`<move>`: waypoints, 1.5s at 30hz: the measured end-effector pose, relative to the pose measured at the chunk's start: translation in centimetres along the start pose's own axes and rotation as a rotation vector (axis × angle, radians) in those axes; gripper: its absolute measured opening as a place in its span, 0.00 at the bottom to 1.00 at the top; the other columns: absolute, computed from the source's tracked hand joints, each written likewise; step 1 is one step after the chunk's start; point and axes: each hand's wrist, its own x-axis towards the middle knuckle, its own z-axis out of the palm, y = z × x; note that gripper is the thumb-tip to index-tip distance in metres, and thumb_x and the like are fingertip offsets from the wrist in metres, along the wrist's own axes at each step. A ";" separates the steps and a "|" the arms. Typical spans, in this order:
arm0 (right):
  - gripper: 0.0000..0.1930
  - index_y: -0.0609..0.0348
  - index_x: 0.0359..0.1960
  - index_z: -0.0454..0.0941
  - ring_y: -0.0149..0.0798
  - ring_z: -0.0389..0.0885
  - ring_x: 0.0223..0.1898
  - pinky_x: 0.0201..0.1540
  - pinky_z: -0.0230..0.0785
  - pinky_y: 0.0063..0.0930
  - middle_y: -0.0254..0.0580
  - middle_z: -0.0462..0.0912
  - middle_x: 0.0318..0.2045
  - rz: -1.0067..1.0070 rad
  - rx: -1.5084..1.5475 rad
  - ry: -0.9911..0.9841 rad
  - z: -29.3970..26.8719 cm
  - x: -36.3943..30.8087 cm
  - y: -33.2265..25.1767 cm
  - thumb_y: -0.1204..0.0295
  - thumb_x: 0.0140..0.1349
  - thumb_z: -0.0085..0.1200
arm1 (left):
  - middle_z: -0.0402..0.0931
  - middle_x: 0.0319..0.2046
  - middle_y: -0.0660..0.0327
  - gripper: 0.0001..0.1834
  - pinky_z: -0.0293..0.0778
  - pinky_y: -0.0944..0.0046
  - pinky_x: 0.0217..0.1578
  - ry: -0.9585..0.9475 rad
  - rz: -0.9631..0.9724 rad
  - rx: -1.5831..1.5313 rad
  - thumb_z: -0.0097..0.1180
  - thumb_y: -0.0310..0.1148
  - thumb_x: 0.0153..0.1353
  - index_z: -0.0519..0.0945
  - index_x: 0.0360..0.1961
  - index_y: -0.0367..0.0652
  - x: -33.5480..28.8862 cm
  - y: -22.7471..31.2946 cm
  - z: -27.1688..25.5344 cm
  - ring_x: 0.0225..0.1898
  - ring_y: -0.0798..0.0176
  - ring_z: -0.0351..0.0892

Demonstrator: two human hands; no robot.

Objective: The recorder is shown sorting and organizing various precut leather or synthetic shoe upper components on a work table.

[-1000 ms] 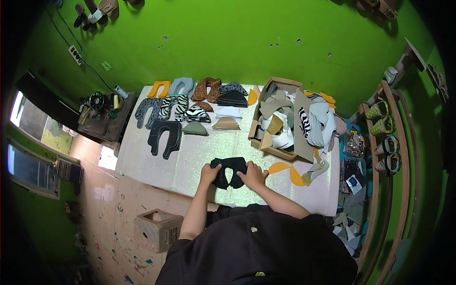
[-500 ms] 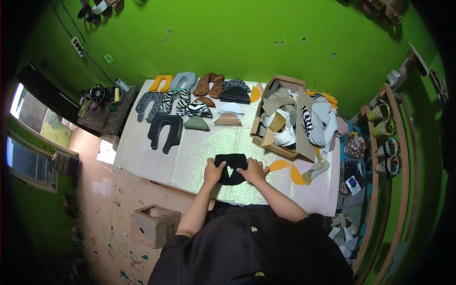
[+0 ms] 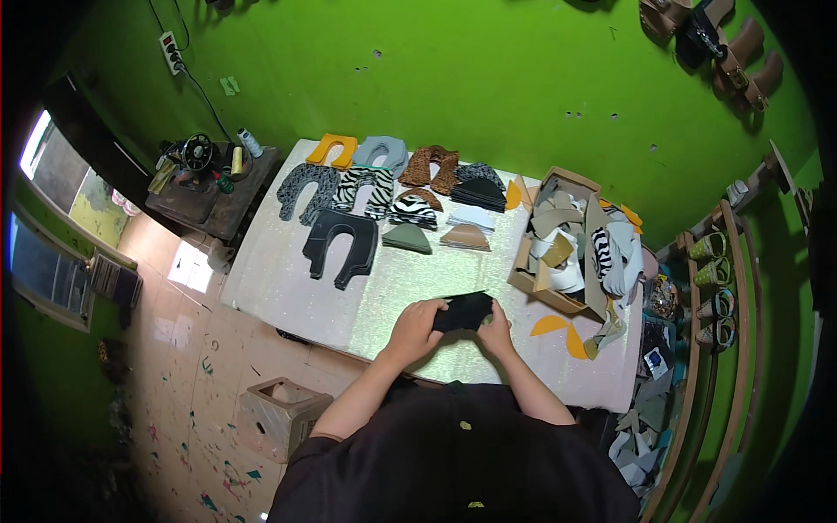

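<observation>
A black piece of sheet material (image 3: 462, 312), its layers hard to make out, is held over the near part of the worktop (image 3: 283, 292), in front of the person's chest; whether its lower edge touches the surface cannot be told. The left hand (image 3: 418, 328) has its grip closed on the left end, and the right hand (image 3: 497, 333) grips the right end, so the piece spans the gap between them. To the right of the right hand, well apart from it, lie yellow-orange offcuts (image 3: 549, 325), just in front of a cardboard box (image 3: 527, 281) heaped with scraps (image 3: 556, 241). Farther back on the left stands a group of cut pieces: a black U-shaped stack (image 3: 361, 248) nearest, with a green half-round stack (image 3: 407, 240) and a tan half-round stack (image 3: 466, 237) beside it. Behind these are a zebra-patterned U-shaped stack (image 3: 366, 177), a speckled grey one (image 3: 292, 185) and a leopard-patterned one (image 3: 433, 157), with a yellow U-shaped stack (image 3: 337, 139) at the back left corner. Beyond the worktop, a black wheel (image 3: 198, 152) sits on a dark side table at left, a boxy stool (image 3: 279, 414) stands on the floor, and sandals (image 3: 715, 270) hang along a wooden rack at right.
</observation>
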 end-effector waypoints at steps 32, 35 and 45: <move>0.27 0.67 0.35 0.78 0.45 0.61 0.53 0.50 0.45 0.52 0.46 0.72 0.44 -0.355 -0.612 -0.470 35.3 9.5 -25.8 0.48 0.55 0.49 | 0.71 0.49 0.47 0.37 0.67 0.60 0.51 0.332 -0.618 -0.392 0.70 0.34 0.45 0.66 0.56 0.39 -7.2 -39.6 -29.0 0.52 0.53 0.72; 0.27 0.66 0.38 0.78 0.45 0.60 0.56 0.55 0.41 0.58 0.45 0.72 0.48 -0.209 -0.681 -0.488 37.1 11.9 -24.5 0.49 0.56 0.48 | 0.70 0.51 0.46 0.37 0.67 0.59 0.52 0.231 -0.675 -0.352 0.70 0.36 0.44 0.68 0.55 0.36 -4.7 -42.4 -28.2 0.53 0.52 0.71; 0.30 0.61 0.52 0.69 0.45 0.57 0.61 0.56 0.42 0.63 0.43 0.67 0.55 -0.295 -0.842 -0.291 39.0 14.2 -22.2 0.53 0.52 0.55 | 0.76 0.41 0.48 0.36 0.72 0.61 0.43 0.232 -0.794 -0.175 0.71 0.40 0.42 0.70 0.53 0.40 -3.7 -45.9 -25.1 0.41 0.55 0.78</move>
